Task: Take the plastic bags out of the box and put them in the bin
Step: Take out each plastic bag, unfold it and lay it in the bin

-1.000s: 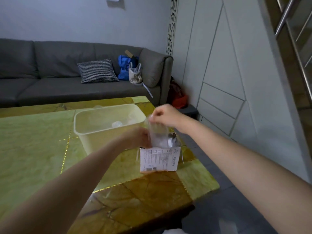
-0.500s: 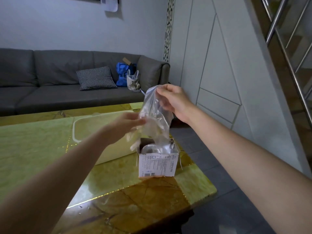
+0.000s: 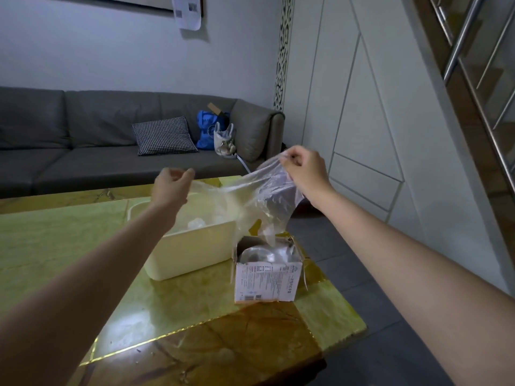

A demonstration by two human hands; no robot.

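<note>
Both my hands pinch a clear thin plastic bag (image 3: pixel 250 196), left hand (image 3: pixel 171 185) and right hand (image 3: pixel 305 171) apart, stretching it above the cream rectangular plastic bin (image 3: pixel 195 246). Its tail hangs into the open white printed cardboard box (image 3: pixel 266 277) just right of the bin on the glossy yellow-green desk (image 3: pixel 69 260); a grey sofa (image 3: pixel 83 135) sits beyond.

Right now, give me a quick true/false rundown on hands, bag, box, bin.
1. The right hand pinches the clear plastic bag by its upper edge. True.
2. The bag is fully clear of the box. False: its lower end reaches down to the box opening.
3. The bin stands left of the box on the table. True.
4. The bin is empty. False: crumpled plastic already lies inside.
5. The left hand rests flat on the table. False: it is raised over the bin, pinching the bag's other edge.
</note>
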